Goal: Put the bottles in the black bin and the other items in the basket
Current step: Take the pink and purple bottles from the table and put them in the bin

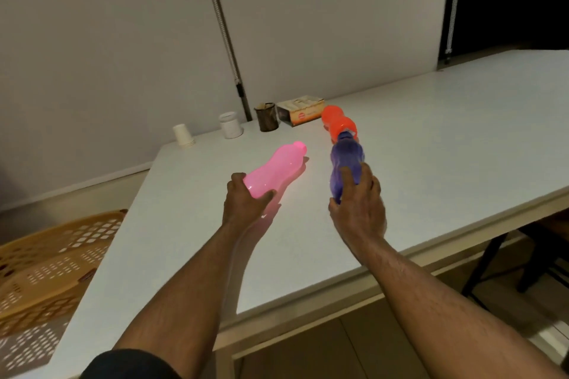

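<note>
A pink bottle (275, 169) lies on the white table (446, 144), and my left hand (244, 201) grips its near end. A purple bottle (345, 164) lies to its right with my right hand (360, 206) closed around its lower part. Just behind the purple bottle stands an orange bottle (337, 123). Along the table's far edge sit a stack of white paper cups (183, 135), a white jar (231, 125), a dark cup with sticks (266, 117) and a small carton box (300, 111). A tan slotted basket (46, 261) is on the floor at the left. No black bin is in view.
A wall with a metal pole (221, 31) runs behind the table. A dark chair frame (505, 258) stands under the table's right side. The table's front edge runs diagonally close to my forearms.
</note>
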A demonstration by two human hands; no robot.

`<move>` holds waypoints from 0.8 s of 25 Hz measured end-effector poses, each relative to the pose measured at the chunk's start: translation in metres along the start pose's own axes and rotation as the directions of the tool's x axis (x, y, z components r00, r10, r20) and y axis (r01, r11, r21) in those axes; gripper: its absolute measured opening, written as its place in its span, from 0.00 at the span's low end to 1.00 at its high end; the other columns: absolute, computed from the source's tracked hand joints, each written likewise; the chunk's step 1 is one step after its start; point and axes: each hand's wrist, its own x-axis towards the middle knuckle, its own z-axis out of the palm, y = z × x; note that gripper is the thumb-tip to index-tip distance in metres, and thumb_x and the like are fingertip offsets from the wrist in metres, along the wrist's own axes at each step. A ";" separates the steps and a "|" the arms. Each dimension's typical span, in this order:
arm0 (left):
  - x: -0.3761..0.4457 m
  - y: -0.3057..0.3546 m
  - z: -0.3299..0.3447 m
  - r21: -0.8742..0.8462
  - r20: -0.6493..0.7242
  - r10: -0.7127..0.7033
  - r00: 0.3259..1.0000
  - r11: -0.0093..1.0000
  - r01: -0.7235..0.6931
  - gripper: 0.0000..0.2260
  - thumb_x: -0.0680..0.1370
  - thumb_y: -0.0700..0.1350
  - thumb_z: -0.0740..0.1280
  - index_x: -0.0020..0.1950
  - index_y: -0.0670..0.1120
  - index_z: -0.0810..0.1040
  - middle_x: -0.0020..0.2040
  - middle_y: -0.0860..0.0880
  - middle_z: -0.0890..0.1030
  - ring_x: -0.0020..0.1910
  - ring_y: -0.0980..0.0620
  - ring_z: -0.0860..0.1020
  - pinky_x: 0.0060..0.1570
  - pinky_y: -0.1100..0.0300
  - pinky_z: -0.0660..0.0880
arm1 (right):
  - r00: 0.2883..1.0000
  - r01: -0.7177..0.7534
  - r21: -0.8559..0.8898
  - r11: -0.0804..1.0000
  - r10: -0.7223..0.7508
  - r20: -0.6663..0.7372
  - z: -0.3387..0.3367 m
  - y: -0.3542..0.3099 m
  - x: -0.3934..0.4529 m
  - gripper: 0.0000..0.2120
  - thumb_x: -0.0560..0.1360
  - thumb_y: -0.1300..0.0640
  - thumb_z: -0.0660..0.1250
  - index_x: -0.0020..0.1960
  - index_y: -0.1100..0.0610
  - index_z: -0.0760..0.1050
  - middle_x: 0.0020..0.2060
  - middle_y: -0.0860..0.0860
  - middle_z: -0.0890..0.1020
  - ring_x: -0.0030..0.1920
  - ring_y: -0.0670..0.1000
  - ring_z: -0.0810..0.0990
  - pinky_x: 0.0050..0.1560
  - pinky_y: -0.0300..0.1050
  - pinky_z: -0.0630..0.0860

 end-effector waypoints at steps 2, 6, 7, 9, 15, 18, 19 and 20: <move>-0.029 -0.008 -0.023 -0.044 -0.006 -0.035 0.999 0.998 0.035 0.37 0.66 0.59 0.76 0.67 0.46 0.64 0.60 0.48 0.72 0.52 0.50 0.73 0.45 0.58 0.70 | 0.999 -0.009 0.106 0.994 0.012 -0.030 -0.004 0.001 -0.002 0.34 0.67 0.52 0.74 0.68 0.50 0.62 0.70 0.58 0.64 0.61 0.62 0.72 0.47 0.55 0.81; -0.093 -0.043 -0.084 -0.165 -0.033 -0.151 0.988 0.976 0.144 0.36 0.65 0.62 0.75 0.65 0.51 0.64 0.55 0.53 0.73 0.50 0.51 0.75 0.41 0.60 0.73 | 0.998 -0.012 0.374 0.927 0.034 -0.053 -0.014 -0.005 -0.009 0.35 0.65 0.51 0.76 0.67 0.50 0.63 0.68 0.55 0.67 0.59 0.60 0.75 0.48 0.53 0.80; -0.108 -0.053 -0.101 -0.220 -0.054 -0.204 0.978 0.957 0.187 0.34 0.65 0.62 0.75 0.64 0.53 0.64 0.55 0.53 0.73 0.49 0.52 0.76 0.39 0.60 0.74 | 0.996 -0.042 0.448 0.893 0.073 -0.054 -0.017 -0.013 -0.010 0.34 0.65 0.50 0.75 0.66 0.50 0.64 0.67 0.55 0.68 0.58 0.60 0.76 0.48 0.51 0.80; -0.137 -0.074 -0.136 -0.375 -0.103 -0.331 0.938 0.886 0.272 0.32 0.66 0.61 0.75 0.63 0.54 0.64 0.56 0.53 0.74 0.49 0.54 0.77 0.41 0.56 0.81 | 0.988 -0.087 0.618 0.781 0.147 -0.046 -0.021 -0.047 -0.018 0.33 0.64 0.47 0.75 0.64 0.51 0.65 0.65 0.55 0.70 0.57 0.56 0.76 0.46 0.38 0.76; -0.222 -0.143 -0.244 -0.820 -0.253 -0.596 0.762 0.551 0.159 0.20 0.71 0.55 0.74 0.58 0.53 0.71 0.59 0.50 0.78 0.56 0.48 0.79 0.43 0.51 0.83 | 0.994 -0.082 0.903 0.422 -0.031 0.105 -0.033 -0.204 -0.103 0.36 0.67 0.52 0.76 0.68 0.57 0.62 0.67 0.55 0.70 0.63 0.50 0.73 0.51 0.23 0.72; -0.282 -0.200 -0.306 -0.861 -0.335 -0.703 0.627 0.498 0.099 0.24 0.70 0.56 0.74 0.61 0.51 0.71 0.60 0.47 0.78 0.57 0.45 0.81 0.46 0.49 0.82 | 0.959 -0.032 0.934 0.355 -0.254 0.129 -0.034 -0.276 -0.183 0.37 0.67 0.53 0.76 0.69 0.58 0.62 0.67 0.56 0.71 0.63 0.49 0.73 0.51 0.21 0.70; -0.304 -0.223 -0.324 -0.865 -0.359 -0.732 0.580 0.494 0.089 0.24 0.71 0.56 0.73 0.62 0.51 0.71 0.61 0.47 0.78 0.57 0.45 0.80 0.48 0.48 0.82 | 0.935 -0.014 0.940 0.341 -0.329 0.133 -0.032 -0.297 -0.211 0.38 0.66 0.53 0.77 0.70 0.57 0.62 0.67 0.56 0.70 0.63 0.47 0.72 0.53 0.22 0.70; -0.326 -0.245 -0.342 -0.870 -0.371 -0.760 0.534 0.486 0.088 0.24 0.72 0.55 0.73 0.64 0.49 0.71 0.62 0.46 0.78 0.58 0.45 0.80 0.48 0.48 0.82 | 0.909 0.002 0.944 0.330 -0.395 0.136 -0.031 -0.316 -0.239 0.38 0.66 0.52 0.77 0.70 0.56 0.62 0.67 0.55 0.70 0.64 0.46 0.71 0.54 0.24 0.71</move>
